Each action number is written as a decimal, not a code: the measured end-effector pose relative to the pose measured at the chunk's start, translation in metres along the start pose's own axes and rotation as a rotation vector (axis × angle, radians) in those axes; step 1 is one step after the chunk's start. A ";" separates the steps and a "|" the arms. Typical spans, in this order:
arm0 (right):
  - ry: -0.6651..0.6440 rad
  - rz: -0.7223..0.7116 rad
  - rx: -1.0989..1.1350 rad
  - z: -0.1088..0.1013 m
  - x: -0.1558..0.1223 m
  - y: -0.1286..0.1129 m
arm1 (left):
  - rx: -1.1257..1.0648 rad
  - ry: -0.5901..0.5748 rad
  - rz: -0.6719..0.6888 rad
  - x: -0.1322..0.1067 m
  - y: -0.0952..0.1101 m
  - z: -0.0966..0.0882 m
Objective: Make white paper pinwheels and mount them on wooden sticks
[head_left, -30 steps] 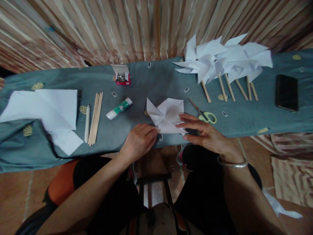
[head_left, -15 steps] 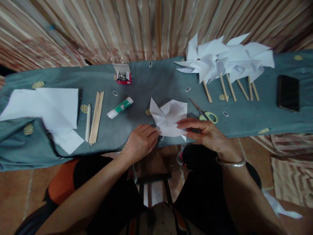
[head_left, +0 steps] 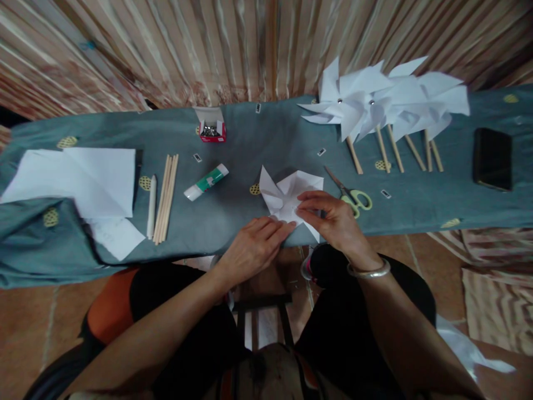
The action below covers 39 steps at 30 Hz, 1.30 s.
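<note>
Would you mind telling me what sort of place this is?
Likely a home craft corner: finished pinwheels, a glue stick and scissors lie on a cloth-covered table before a curtain.

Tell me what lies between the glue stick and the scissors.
Head view: the folded white paper lies between glue stick and scissors, left hand and right hand touching it.

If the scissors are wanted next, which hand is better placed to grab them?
Probably the right. The right hand rests on the paper just beside the scissors, while the left hand sits at the paper's other edge, farther away.
</note>
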State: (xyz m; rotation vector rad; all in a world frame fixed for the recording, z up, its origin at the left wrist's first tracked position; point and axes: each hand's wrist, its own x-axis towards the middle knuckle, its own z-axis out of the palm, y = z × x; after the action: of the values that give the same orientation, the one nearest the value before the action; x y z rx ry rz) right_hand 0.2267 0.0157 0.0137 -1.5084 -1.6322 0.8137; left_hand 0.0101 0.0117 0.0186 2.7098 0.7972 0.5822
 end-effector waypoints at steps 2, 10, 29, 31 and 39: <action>0.025 -0.019 -0.077 0.004 0.002 -0.001 | -0.014 0.002 0.006 0.000 0.000 0.002; 0.062 -0.103 -0.219 0.012 0.005 -0.003 | -0.033 0.035 0.009 0.001 -0.003 0.005; 0.067 -0.099 -0.306 0.017 0.003 -0.006 | -0.048 0.031 -0.031 0.003 -0.002 0.007; 0.067 -0.097 -0.306 0.017 0.003 -0.006 | -0.045 0.045 -0.021 0.003 -0.002 0.007; 0.079 -0.108 -0.299 0.018 0.003 -0.004 | -0.046 0.028 -0.018 0.003 -0.003 0.007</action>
State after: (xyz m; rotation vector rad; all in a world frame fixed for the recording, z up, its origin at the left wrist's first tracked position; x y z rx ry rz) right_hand 0.2088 0.0186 0.0084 -1.6149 -1.8181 0.4600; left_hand 0.0144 0.0147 0.0121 2.6560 0.8044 0.6284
